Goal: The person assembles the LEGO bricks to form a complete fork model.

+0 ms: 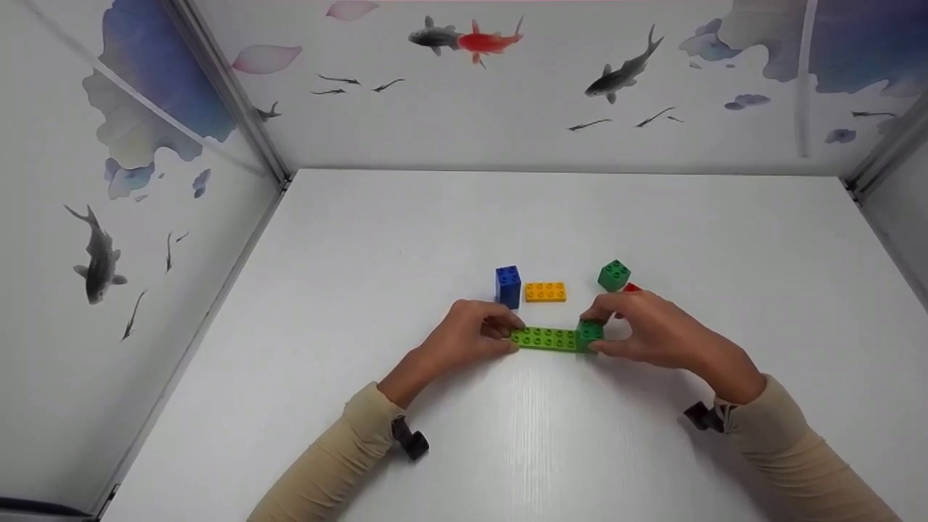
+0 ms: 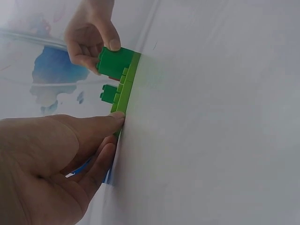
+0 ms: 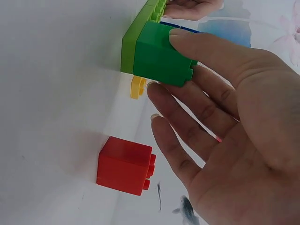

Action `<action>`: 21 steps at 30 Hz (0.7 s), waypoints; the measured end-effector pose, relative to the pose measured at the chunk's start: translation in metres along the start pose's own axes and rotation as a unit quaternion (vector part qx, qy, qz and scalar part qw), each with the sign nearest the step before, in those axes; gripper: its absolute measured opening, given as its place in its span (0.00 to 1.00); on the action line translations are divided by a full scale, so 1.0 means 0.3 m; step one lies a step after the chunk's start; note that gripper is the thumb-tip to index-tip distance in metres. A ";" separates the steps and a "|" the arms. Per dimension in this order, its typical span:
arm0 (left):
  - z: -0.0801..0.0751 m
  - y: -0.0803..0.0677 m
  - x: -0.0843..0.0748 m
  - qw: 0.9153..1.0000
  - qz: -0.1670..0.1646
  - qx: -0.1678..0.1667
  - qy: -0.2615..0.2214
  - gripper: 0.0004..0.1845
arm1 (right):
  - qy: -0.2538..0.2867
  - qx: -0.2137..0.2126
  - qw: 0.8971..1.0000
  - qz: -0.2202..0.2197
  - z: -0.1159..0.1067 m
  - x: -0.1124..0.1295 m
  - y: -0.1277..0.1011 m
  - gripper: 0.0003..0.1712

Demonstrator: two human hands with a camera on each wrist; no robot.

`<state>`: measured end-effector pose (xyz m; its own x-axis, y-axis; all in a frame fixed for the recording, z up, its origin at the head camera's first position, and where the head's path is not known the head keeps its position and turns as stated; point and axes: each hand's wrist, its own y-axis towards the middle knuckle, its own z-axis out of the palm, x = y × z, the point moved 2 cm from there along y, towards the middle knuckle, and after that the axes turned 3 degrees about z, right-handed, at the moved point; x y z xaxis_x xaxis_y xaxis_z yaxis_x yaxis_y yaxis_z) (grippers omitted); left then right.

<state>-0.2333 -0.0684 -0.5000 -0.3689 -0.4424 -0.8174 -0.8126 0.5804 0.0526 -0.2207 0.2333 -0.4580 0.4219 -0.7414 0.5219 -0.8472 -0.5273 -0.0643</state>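
A long lime-green building brick plate (image 1: 545, 338) lies on the table, its studs facing up. My left hand (image 1: 475, 332) pinches the plate's left end between thumb and fingers. At the right end sits a dark green brick (image 1: 590, 333), flush on the plate in the right wrist view. My right hand (image 1: 652, 330) pinches this green brick, with the thumb (image 3: 206, 44) on its near face and fingers behind. In the right wrist view the other fingers spread out beside a red brick (image 3: 124, 165), apart from it.
Behind the plate stand a tall blue brick (image 1: 508, 287) and a flat yellow brick (image 1: 545, 292). Another green brick (image 1: 614, 275) is farther back on the right. White panels (image 1: 464, 101) printed with fish border the white table (image 1: 406, 232).
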 end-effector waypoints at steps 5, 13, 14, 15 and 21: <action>0.001 -0.001 0.000 1.000 -0.002 0.000 0.003 0.15 | -0.014 -0.004 1.000 0.009 0.005 0.014 -0.005 0.21; 0.004 -0.002 0.002 1.000 -0.001 0.001 0.000 0.15 | -0.032 -0.018 0.999 -0.004 0.001 0.008 -0.014 0.26; 0.003 -0.001 0.002 1.000 -0.001 0.002 0.000 0.14 | -0.033 -0.021 0.999 -0.005 -0.004 0.006 -0.016 0.28; 0.003 -0.001 0.003 1.000 -0.002 0.003 0.001 0.14 | -0.030 -0.025 0.999 -0.004 -0.010 0.005 -0.018 0.31; 0.000 0.001 0.005 1.000 0.001 0.003 0.007 0.15 | -0.018 -0.056 0.998 -0.003 -0.069 -0.010 -0.032 0.28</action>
<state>-0.2341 -0.0690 -0.5013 -0.3773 -0.4500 -0.8095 -0.8087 0.5860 0.0511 -0.2204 0.2493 -0.4413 0.4360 -0.7538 0.4916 -0.8747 -0.4835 0.0343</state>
